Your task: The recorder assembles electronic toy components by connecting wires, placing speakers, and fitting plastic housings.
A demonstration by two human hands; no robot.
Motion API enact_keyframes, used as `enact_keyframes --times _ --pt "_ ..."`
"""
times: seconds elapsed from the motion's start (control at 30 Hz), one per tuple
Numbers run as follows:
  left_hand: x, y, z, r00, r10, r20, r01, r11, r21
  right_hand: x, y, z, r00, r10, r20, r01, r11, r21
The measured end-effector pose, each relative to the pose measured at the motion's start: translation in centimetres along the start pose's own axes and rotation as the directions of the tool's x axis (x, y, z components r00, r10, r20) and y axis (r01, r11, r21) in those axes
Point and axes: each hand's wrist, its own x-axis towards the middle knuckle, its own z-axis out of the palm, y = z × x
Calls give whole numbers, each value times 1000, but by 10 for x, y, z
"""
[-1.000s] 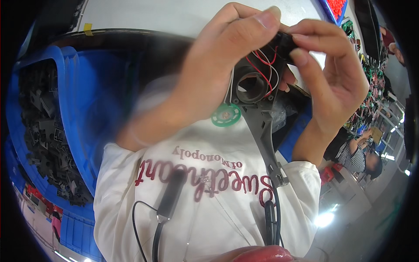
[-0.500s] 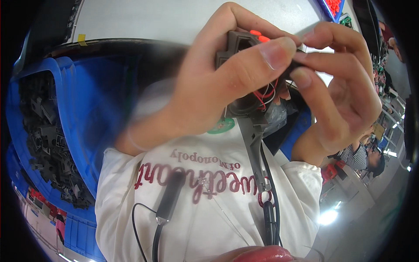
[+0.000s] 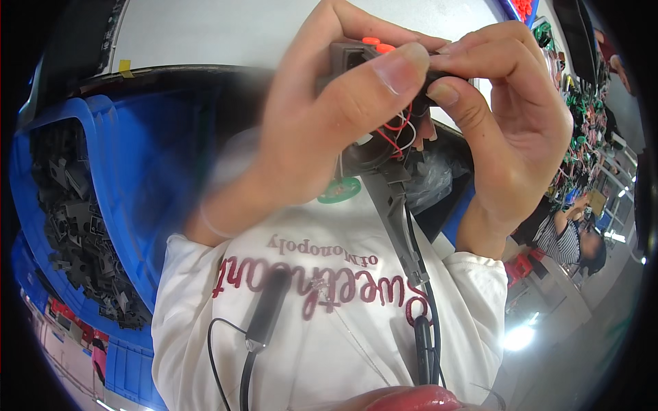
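Note:
My left hand (image 3: 336, 103) is wrapped round a dark grey plastic housing (image 3: 348, 58), held up over the front of the table. Two orange buttons (image 3: 378, 45) stick out at its top. Loose red and white wires (image 3: 399, 133) hang from its open side below my left thumb. A green disc (image 3: 339, 190) dangles under the housing, and a long grey piece (image 3: 397, 216) extends downward from it. My right hand (image 3: 514, 123) pinches a small black part (image 3: 449, 66) at the housing's right end between thumb and fingers. Fingers hide most of that part and where it meets the housing.
To the left stands a blue bin (image 3: 103, 137) with many dark plastic pieces (image 3: 82, 226). A white tabletop (image 3: 226, 34) lies ahead, with a blue tray of red parts (image 3: 522, 9) at far right. Clear plastic bags (image 3: 432, 179) sit below my hands. A person in stripes (image 3: 565, 240) is at right.
Both hands and the housing have shifted left and slightly up. My right fingers have closed in more tightly on the black part, whose edge shows more now.

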Motion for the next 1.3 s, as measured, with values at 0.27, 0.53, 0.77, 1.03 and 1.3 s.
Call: enact_keyframes --times 0.27,0.53,0.77,1.03,1.3 --pt "9 6 -5 997 -65 45 69 992 -104 2 40 -4 999 -3 33 0 996 94" --pt "19 14 -5 866 -493 77 491 814 -312 14 1 -8 989 -49 141 87 957 -277" --pt "18 20 12 842 -524 -125 472 830 -298 19 -5 11 975 -141 170 184 945 -272" --pt "15 21 10 889 -456 -33 424 850 -312 18 -7 4 951 -240 193 287 918 -274" --pt "16 19 5 909 -415 -40 385 874 -298 28 0 4 913 -342 223 394 881 -264"
